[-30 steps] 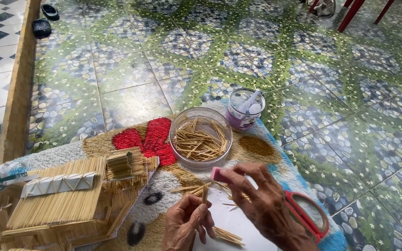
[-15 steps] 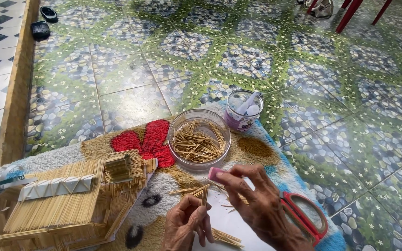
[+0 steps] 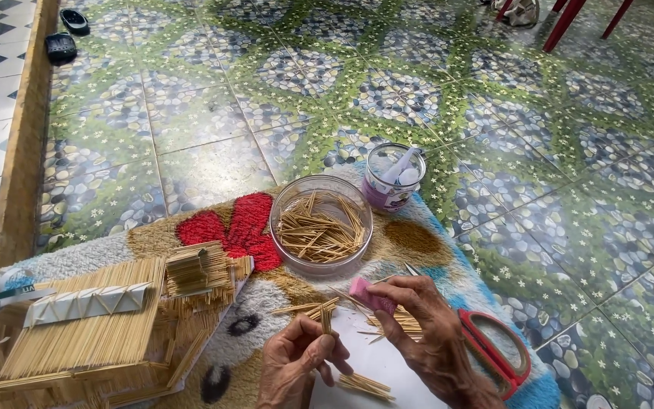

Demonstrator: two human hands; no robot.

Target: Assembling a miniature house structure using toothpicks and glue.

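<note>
While left hand [image 3: 297, 363] pinches sticks [image 3: 325, 318], right hand [image 3: 425, 333] grips pink cutter [image 3: 371, 295] near mat edge [image 3: 486, 303].

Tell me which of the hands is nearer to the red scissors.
Right. The right hand lies just beside the red scissors, partly over them; the left hand is farther away, across the white sheet.

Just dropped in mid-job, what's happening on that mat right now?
A person sits at a patterned mat on the tiled floor. The left hand pinches a short bundle of thin sticks upright, while the right hand holds a small pink tool close beside it. A clear bowl of sticks, a small jar and red scissors lie around. A stick-built model house stands at the person's left.
</note>
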